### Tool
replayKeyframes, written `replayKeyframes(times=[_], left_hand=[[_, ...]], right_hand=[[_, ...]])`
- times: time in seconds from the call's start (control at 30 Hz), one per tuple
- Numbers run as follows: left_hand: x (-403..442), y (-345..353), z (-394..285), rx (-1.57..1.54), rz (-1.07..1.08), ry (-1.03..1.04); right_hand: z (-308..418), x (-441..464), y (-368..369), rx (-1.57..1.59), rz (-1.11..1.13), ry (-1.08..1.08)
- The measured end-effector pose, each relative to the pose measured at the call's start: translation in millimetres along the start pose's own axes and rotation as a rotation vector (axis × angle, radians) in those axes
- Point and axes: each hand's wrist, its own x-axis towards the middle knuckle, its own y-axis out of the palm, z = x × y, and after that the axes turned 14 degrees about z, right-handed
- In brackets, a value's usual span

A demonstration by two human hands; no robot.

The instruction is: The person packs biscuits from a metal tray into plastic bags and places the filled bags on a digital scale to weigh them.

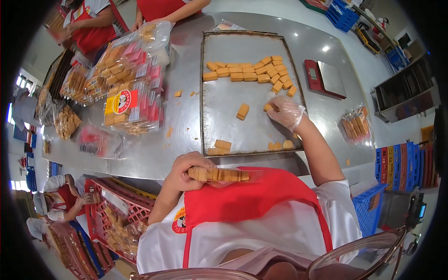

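My left hand [184,170], bare, is closed around a clear plastic pack of biscuits [221,175] in front of my apron. Several biscuits stand in a row inside it. Over the right side of a metal baking tray [219,109], my right hand [285,113] wears a clear plastic glove. Its fingers are pinched on a small golden biscuit [268,107]. To the left of that hand lies a single loose biscuit [242,111]. Rows of rectangular biscuits [236,77] cover the far part of the tray, and a few more biscuits [222,144] lie at its near edge.
Filled biscuit packs [123,105] are piled left of the tray, among crumbs. A red scale [324,78] and another pack [355,125] stand to the right. Two people in red aprons [161,8] work across the steel table. A red crate [100,210] stands at lower left.
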Motion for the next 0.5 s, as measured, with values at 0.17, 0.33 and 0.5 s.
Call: replayKeyframes(times=[0.17,0.33,0.5], left_hand=[[5,-9,-2,0.073,0.107,0.095],[-1,-8,-1,0.111,0.087,0.126],[-10,-5,3,0.085,0.0,0.055]], right_hand=[[9,-1,-3,-0.001,0.014,0.074],[23,-5,-18,-0.356,0.051,0.11],[57,20,-19,-0.23,0.103,-0.413]])
